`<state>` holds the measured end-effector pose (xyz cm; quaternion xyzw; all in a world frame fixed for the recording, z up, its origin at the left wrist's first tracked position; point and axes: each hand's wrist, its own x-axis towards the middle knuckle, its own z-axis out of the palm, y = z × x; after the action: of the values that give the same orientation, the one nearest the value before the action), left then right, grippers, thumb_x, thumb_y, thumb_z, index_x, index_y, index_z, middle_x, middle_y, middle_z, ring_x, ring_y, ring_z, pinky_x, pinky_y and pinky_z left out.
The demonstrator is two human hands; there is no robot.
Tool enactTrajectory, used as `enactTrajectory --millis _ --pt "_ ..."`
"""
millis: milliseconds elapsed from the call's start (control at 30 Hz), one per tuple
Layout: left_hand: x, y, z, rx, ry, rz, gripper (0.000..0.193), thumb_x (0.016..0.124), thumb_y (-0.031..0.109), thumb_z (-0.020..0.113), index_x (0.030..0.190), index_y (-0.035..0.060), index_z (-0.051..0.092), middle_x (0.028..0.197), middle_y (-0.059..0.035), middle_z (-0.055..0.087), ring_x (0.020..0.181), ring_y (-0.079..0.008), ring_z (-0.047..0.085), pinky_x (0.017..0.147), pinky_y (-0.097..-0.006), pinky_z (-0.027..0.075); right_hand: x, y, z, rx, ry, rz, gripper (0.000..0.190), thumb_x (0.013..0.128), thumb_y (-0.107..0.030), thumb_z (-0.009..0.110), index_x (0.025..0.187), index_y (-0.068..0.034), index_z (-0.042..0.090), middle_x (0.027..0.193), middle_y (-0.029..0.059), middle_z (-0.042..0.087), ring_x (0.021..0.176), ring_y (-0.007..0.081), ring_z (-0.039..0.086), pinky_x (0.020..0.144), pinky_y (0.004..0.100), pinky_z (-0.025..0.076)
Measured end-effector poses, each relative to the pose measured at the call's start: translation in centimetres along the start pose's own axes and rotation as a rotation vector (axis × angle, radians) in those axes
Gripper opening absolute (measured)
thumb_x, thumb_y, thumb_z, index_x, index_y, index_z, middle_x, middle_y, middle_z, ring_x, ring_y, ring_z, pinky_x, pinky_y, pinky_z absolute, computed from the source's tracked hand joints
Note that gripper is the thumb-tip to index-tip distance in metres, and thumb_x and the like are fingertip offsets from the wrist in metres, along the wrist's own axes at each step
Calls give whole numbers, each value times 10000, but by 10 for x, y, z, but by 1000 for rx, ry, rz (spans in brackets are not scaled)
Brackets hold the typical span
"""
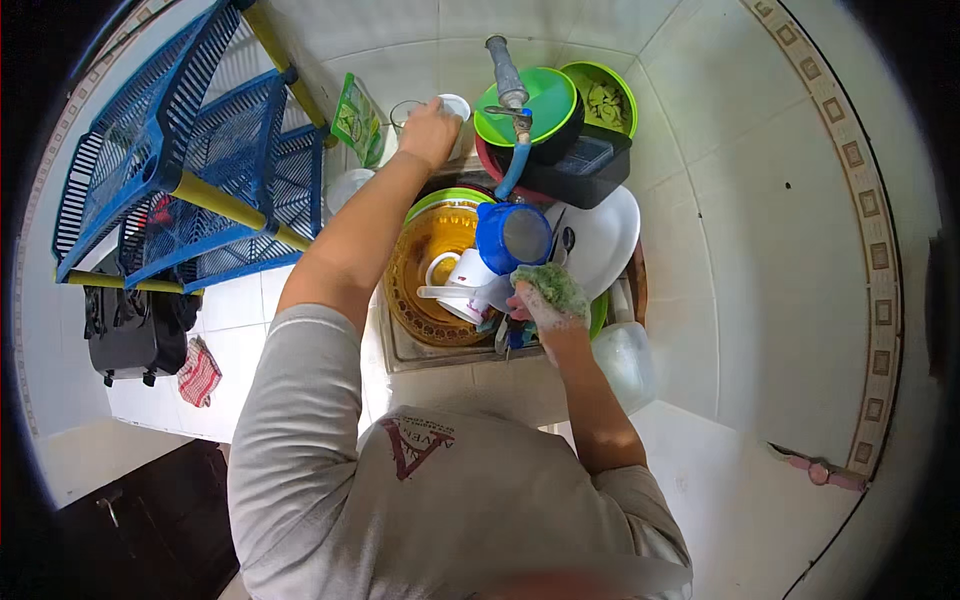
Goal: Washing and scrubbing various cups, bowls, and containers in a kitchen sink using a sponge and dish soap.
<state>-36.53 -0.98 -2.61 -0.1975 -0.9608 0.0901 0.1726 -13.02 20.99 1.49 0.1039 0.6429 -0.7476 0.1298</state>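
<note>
My right hand (541,309), covered in suds, grips a green scouring pad (553,286) above the sink. Behind the sink, my left hand (433,133) is at a white cup (455,105), beside a clear drinking glass (403,114); its fingertips are hidden, so its hold is unclear. Amber glass plates (420,247) lie stacked in the sink. On them a white mug (469,270) lies tipped, crossed by a pale utensil handle (448,292). A blue plastic cup (517,238) sits beside the mug, close to a dark spoon (568,238) and a large white plate (611,240).
The tap (512,94) with its blue hose (514,169) hangs over the sink (420,362). Green-rimmed bowls (544,97) and a black container (585,172) crowd the back right. A green pouch (356,120) and a blue plastic rack (217,150) stand on the left.
</note>
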Motion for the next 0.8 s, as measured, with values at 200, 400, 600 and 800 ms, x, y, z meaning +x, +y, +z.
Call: enactTrajectory --millis 200,400,600,800 --pt "-10 12 -5 -169 275 -145 227 728 139 590 954 124 582 927 -64 595 1001 -241 509 793 -402 407 5 7 -2 116 64 -82 306 851 -108 624 1115 13 526 1060 88 577 924 159 588 806 283 517" --pt "-64 41 -50 -664 -145 -263 424 737 389 643 997 62 573 848 -176 598 831 -356 581 718 -457 443 17 17 -12 242 143 -155 327 852 -91 613 1141 19 507 1071 111 575 981 195 576 841 337 514" --pt "-124 65 -101 -630 -785 -83 711 683 712 527 955 62 621 862 -192 648 845 -340 625 731 -418 483 24 7 -12 82 159 -197 164 798 -76 663 923 14 606 908 89 602 833 174 593 767 341 530" --pt "-158 80 -101 -692 -751 -51 550 789 537 562 1036 47 595 939 -184 641 908 -343 610 776 -424 473 40 36 -7 149 198 -304 184 838 -155 646 963 -24 612 932 70 596 836 165 595 748 301 513"
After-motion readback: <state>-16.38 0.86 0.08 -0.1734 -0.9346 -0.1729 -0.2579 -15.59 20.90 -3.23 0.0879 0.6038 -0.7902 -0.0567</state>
